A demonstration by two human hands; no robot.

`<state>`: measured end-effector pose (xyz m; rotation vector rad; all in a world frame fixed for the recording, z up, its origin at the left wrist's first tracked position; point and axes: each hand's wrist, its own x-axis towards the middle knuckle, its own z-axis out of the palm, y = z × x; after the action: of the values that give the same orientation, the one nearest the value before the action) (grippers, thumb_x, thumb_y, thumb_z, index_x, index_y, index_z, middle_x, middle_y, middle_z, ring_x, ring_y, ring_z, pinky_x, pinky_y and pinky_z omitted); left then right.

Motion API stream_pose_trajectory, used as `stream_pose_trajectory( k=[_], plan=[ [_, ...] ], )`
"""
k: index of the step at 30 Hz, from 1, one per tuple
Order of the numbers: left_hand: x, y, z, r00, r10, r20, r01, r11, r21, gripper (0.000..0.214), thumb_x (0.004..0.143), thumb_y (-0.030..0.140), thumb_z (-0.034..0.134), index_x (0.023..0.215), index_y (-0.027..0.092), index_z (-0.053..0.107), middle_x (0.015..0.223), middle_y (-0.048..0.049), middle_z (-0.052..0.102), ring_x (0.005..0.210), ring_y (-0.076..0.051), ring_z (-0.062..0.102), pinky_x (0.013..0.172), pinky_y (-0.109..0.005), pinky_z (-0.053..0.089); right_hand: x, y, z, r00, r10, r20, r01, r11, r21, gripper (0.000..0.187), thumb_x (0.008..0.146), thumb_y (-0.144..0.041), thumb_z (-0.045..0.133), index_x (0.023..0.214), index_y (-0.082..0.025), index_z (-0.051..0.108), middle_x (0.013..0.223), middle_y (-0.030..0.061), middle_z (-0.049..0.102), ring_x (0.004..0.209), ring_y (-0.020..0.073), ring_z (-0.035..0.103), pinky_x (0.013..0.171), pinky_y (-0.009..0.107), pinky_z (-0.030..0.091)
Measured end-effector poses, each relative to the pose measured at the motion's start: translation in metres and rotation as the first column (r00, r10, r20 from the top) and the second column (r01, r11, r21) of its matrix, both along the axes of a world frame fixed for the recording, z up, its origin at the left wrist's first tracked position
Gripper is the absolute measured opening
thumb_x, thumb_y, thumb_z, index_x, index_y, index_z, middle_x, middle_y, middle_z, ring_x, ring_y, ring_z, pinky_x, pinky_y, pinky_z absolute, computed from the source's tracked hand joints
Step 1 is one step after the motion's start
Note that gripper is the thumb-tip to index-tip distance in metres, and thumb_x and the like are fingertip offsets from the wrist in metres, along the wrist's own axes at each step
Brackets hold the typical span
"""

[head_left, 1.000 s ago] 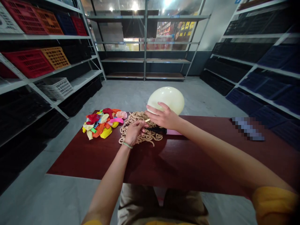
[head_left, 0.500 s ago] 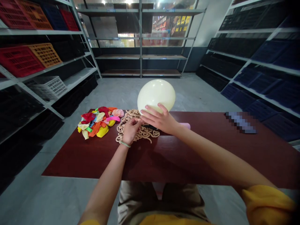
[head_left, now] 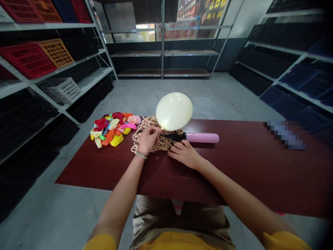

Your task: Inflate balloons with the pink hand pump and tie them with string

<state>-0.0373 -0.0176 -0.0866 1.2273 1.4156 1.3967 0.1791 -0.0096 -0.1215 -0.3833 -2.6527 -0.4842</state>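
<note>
An inflated pale yellow balloon (head_left: 174,110) stands out over the table's far side. My left hand (head_left: 148,139) pinches its neck between thumb and fingers. My right hand (head_left: 186,152) rests low by the right edge of a heap of tan cord (head_left: 145,133), fingers spread, with nothing seen in it. Just beyond those fingers lies a balloon hand pump with a pink barrel (head_left: 203,138) and a black nozzle end, partly over the cord. Left of the cord is a pile of deflated balloons (head_left: 110,128) in many colours.
The dark red tabletop (head_left: 104,166) spans the view. A pixelated flat object (head_left: 286,134) lies at its right. Shelves with plastic crates (head_left: 31,59) stand on the left, dark bins (head_left: 273,66) on the right. A metal rack (head_left: 163,45) stands at the back.
My right hand has left the balloon's side and come down to the table by the pump. The left hand keeps its pinch on the neck. The view has tilted down a little.
</note>
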Motion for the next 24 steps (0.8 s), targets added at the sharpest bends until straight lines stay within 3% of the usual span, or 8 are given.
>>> stream_pose_trajectory(
  k=[4, 8, 12, 20, 24],
  plan=[
    [0.001, -0.001, 0.002, 1.0, 0.002, 0.009, -0.002, 1.0, 0.009, 0.023, 0.082, 0.041, 0.066, 0.083, 0.018, 0.064, 0.06, 0.0018, 0.057, 0.047, -0.009, 0.048, 0.046, -0.022, 0.038, 0.0, -0.002, -0.001, 0.987, -0.046, -0.152, 0.025, 0.99, -0.139, 0.02, 0.093, -0.019, 0.052, 0.104, -0.028, 0.065, 0.105, -0.0004, 0.07, 0.1, 0.0179, 0.054, 0.09, 0.036, 0.036],
    [0.0, 0.0, -0.001, 1.0, -0.003, 0.019, 0.003, 1.0, 0.008, 0.023, 0.082, 0.041, 0.066, 0.084, 0.017, 0.064, 0.064, 0.0001, 0.06, 0.05, -0.009, 0.05, 0.048, -0.022, 0.04, 0.005, -0.003, 0.014, 0.868, -0.175, -0.465, 0.007, 0.94, -0.341, 0.016, 0.094, -0.018, 0.047, 0.1, -0.024, 0.061, 0.101, 0.0053, 0.067, 0.094, 0.0194, 0.056, 0.085, 0.037, 0.043],
    [0.0, 0.001, -0.003, 1.0, -0.003, 0.022, 0.003, 1.0, 0.002, 0.023, 0.082, 0.04, 0.065, 0.085, 0.017, 0.064, 0.064, 0.0004, 0.06, 0.05, -0.01, 0.051, 0.049, -0.022, 0.042, 0.007, 0.001, 0.051, 0.748, -0.285, -0.599, -0.068, 0.865, -0.497, 0.008, 0.095, -0.025, 0.049, 0.095, -0.024, 0.056, 0.09, 0.0042, 0.063, 0.085, 0.0195, 0.056, 0.077, 0.036, 0.046],
    [0.0, 0.001, -0.001, 0.998, 0.007, 0.055, -0.009, 0.999, 0.033, 0.025, 0.08, 0.04, 0.067, 0.086, 0.015, 0.065, 0.072, -0.0011, 0.065, 0.052, -0.009, 0.052, 0.049, -0.021, 0.042, -0.002, 0.025, 0.134, 0.767, -0.365, -0.528, -0.099, 0.745, -0.659, 0.012, 0.093, -0.034, 0.052, 0.095, -0.022, 0.057, 0.088, 0.0009, 0.063, 0.076, 0.0143, 0.057, 0.069, 0.03, 0.046],
    [0.002, 0.001, 0.0, 0.998, 0.009, 0.058, -0.012, 0.999, 0.049, 0.026, 0.08, 0.041, 0.067, 0.085, 0.016, 0.065, 0.07, -0.0004, 0.065, 0.051, -0.009, 0.052, 0.048, -0.02, 0.041, -0.011, 0.031, 0.168, 0.748, -0.341, -0.57, -0.147, 0.752, -0.643, 0.012, 0.091, -0.033, 0.055, 0.093, -0.022, 0.058, 0.088, 0.0004, 0.064, 0.078, 0.0139, 0.058, 0.072, 0.03, 0.046]
  ],
)
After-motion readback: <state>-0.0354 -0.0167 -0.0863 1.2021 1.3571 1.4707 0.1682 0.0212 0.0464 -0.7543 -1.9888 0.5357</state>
